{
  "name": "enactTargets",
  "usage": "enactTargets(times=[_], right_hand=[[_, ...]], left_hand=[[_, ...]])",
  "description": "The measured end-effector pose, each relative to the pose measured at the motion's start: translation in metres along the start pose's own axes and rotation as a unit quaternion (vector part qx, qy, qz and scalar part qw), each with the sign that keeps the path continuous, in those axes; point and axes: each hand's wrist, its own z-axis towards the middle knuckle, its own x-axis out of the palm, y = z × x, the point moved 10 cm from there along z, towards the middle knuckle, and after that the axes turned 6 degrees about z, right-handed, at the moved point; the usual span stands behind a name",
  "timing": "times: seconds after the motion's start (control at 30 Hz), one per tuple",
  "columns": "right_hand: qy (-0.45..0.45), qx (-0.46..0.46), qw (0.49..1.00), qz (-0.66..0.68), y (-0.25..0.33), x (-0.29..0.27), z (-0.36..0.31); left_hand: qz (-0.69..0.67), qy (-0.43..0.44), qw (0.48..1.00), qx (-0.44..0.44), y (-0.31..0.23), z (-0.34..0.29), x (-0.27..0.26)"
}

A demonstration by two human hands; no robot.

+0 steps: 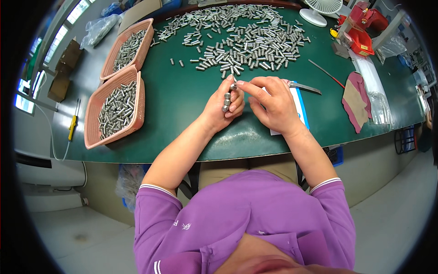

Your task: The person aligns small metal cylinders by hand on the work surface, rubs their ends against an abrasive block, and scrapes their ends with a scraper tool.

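Note:
My left hand (222, 102) is closed around several short steel pins (226, 102), stacked along its fingers, with ends showing past the thumb. My right hand (272, 100) has its index finger stretched to the top pin's end, its thumb apart below. Beyond the right knuckles, a flat metal tool (306, 87) points right; the hand hides its near end, and I cannot tell whether it lies on the table. Under that hand, a white sheet with a blue edge (302, 109) lies partly covered. Just past my hands spreads a wide pile of loose pins (248, 43).
Two pink plastic baskets (140, 102) of pins stand at the left of the green table (182, 137). A yellow-handled screwdriver (72, 128) lies beyond them. To the right are a thin rod with a red handle (326, 73), a pink-and-tan cloth (356, 102) and a white fan (315, 17).

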Motion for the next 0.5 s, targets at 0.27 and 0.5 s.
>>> enactTargets(times=[0.27, 0.5], right_hand=[[0.028, -0.001, 1.0, -0.002, -0.001, 0.005, 0.0], [0.029, -0.001, 0.999, 0.017, -0.001, 0.008, -0.002]], left_hand=[[0.026, -0.04, 0.999, -0.002, 0.0, 0.0, -0.008], [0.022, -0.085, 0.996, 0.014, -0.003, 0.0, -0.016]])
